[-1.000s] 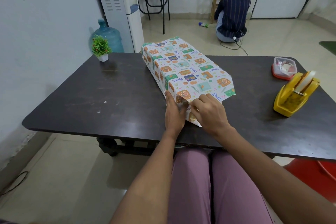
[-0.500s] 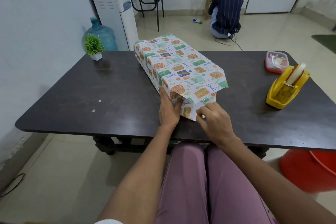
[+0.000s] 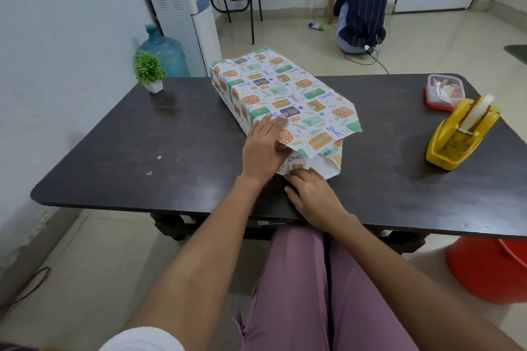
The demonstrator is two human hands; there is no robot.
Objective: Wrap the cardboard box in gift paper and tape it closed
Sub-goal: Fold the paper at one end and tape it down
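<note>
A long box covered in patterned gift paper (image 3: 282,91) lies on the dark table (image 3: 171,134), its near end unsealed with the top flap overhanging and a bottom flap (image 3: 322,165) spread on the table. My left hand (image 3: 263,148) presses flat against the near left corner of the box, fingers straight on the paper. My right hand (image 3: 313,196) rests on the table at the near edge of the bottom flap, fingertips touching the paper. A yellow tape dispenser (image 3: 462,134) stands at the right.
A clear container with a red base (image 3: 445,91) sits behind the dispenser. A small potted plant (image 3: 150,71) stands at the far left corner. A red bucket (image 3: 490,268) is on the floor at the right. A person (image 3: 362,8) crouches in the background.
My left hand slid up onto the box's near left corner. My right hand let go of the folded end paper and drew back to the bottom flap's edge.
</note>
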